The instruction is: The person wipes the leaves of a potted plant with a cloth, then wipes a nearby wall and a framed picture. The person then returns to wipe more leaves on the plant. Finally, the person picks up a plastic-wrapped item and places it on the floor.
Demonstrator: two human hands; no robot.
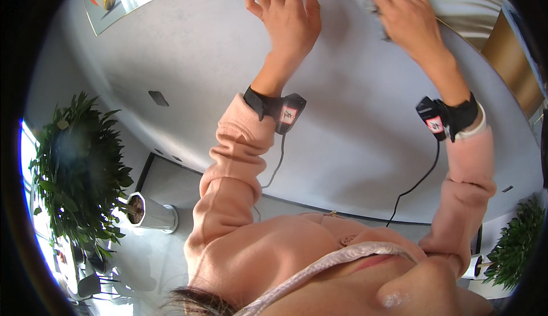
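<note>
My left hand (289, 20) is raised in front of the grey wall (351, 123), fingers spread, holding nothing. Whether its fingertips touch the wall cannot be made out. My right hand (409, 20) is on a grey cloth (367, 1), at the lower edge of a large picture (464, 7) with a thin gold frame. Blur and the top rim hide the right fingertips and part of the cloth. Each wrist carries a black strap with a small device, the left device (292, 112) and the right device (432, 117), and a cable hangs from each.
Another framed picture (122, 1) hangs at upper left. A dark wall plate (158, 98) sits below it. At left stands a leafy plant (81, 170) in a white pot (154, 213) on the floor; another plant (516, 243) is at lower right. A chair (90, 284) stands far left.
</note>
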